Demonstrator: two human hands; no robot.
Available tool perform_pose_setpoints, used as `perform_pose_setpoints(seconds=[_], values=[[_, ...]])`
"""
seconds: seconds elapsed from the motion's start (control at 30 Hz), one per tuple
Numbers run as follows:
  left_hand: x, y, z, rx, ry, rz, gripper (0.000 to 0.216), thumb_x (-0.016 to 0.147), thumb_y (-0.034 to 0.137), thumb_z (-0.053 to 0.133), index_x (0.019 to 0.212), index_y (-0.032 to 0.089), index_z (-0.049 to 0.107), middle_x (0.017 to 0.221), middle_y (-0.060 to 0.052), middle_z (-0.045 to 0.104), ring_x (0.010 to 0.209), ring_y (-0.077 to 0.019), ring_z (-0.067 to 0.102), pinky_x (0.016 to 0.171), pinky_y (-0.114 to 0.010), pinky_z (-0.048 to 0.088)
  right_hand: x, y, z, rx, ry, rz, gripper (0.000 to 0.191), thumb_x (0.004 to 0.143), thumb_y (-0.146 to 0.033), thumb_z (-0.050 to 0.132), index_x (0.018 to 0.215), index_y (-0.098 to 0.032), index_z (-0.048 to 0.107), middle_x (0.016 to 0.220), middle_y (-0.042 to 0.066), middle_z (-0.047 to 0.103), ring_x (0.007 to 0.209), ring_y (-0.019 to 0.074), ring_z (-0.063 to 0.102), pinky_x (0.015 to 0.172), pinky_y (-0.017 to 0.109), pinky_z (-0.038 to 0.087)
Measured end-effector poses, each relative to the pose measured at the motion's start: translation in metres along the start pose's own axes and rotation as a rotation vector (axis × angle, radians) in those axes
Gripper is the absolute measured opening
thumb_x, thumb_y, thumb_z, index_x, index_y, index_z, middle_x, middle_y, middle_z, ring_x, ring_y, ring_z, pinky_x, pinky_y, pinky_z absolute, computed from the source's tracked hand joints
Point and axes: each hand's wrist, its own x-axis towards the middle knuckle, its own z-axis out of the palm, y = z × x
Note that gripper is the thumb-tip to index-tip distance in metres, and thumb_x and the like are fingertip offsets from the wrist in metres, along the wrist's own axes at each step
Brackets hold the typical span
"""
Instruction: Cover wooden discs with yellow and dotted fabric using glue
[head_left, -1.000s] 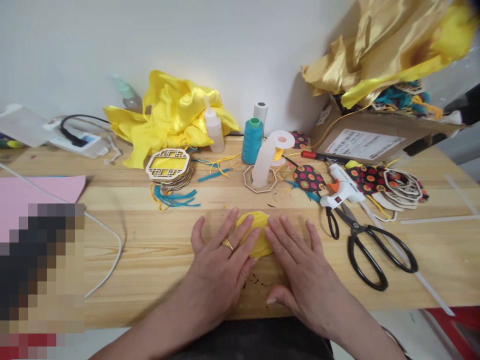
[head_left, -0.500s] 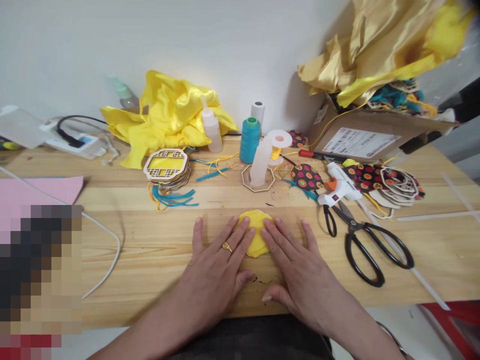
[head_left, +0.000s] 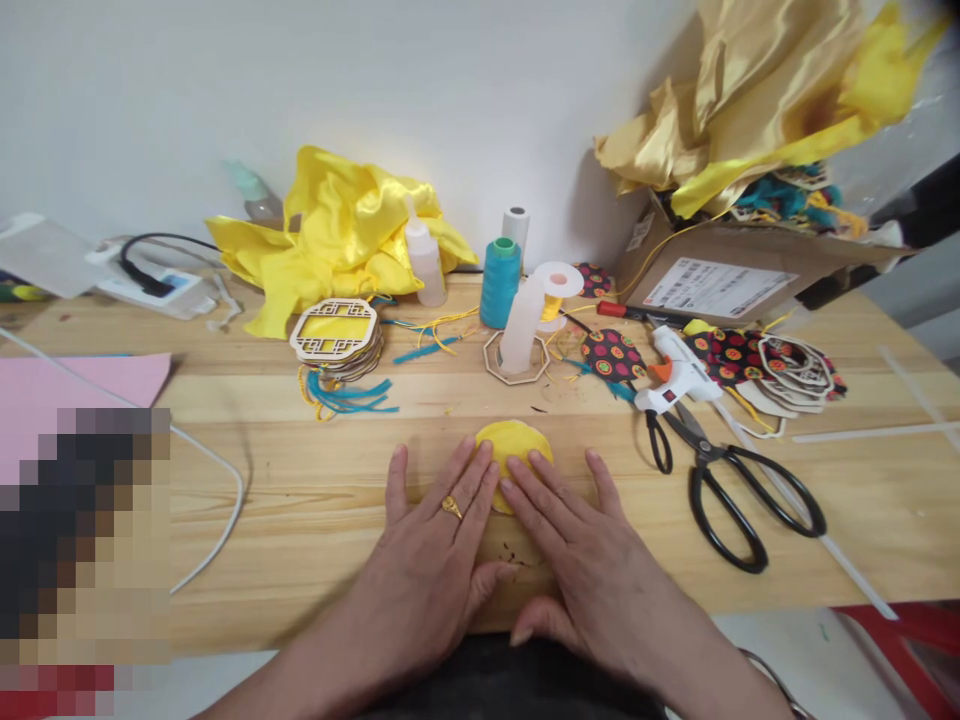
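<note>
A round piece of yellow fabric (head_left: 517, 438) lies flat on the wooden table (head_left: 300, 540) in front of me. My left hand (head_left: 446, 535), with a gold ring on one finger, is spread flat and its fingertips rest on the left edge of the fabric. From the other side my right hand (head_left: 574, 540) lies flat too, its fingertips pressing on the lower middle and right of the piece. Both thumbs point inward below the fabric. Just beyond it, a white glue bottle (head_left: 523, 325) stands upside down inside an octagonal wooden frame (head_left: 517, 377).
Black-handled scissors (head_left: 724, 480) and a white glue gun (head_left: 679, 375) lie at right. Behind stand a teal thread cone (head_left: 500, 285) and a second bottle (head_left: 426, 265). Stacked wooden frames (head_left: 337, 335), yellow satin (head_left: 337, 225), a cardboard box (head_left: 705, 280) and pink sheet (head_left: 82, 385) surround these.
My right hand has slid left and a little down across the yellow fabric, uncovering its upper right edge. My left hand has hardly moved.
</note>
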Motion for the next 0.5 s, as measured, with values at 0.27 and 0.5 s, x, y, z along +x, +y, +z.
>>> perform_pose_setpoints(seconds=[0.27,0.5], values=[[0.002,-0.002,-0.001,-0.060,-0.027,-0.017,0.052,0.094,0.033,0.039,0.140,0.011,0.035,0.146,-0.012,0.040,0.139,-0.0274,0.027,0.108,-0.061,-0.013,0.002,0.001,-0.005,0.106,-0.035,0.001,0.088,0.084,-0.071,0.034,0.148,-0.014,0.014,0.154,0.009,0.015,0.142,0.0266,0.009,0.111,0.057,-0.009],[0.003,-0.008,-0.028,-0.645,0.057,-0.437,0.064,0.093,0.034,0.040,0.149,0.023,0.010,0.156,-0.009,0.019,0.142,-0.0246,0.017,0.113,-0.050,0.017,0.001,0.008,-0.023,0.504,0.266,0.372,0.068,0.093,-0.053,0.035,0.149,-0.019,0.015,0.152,0.010,0.025,0.138,0.0240,0.025,0.110,0.048,0.029]])
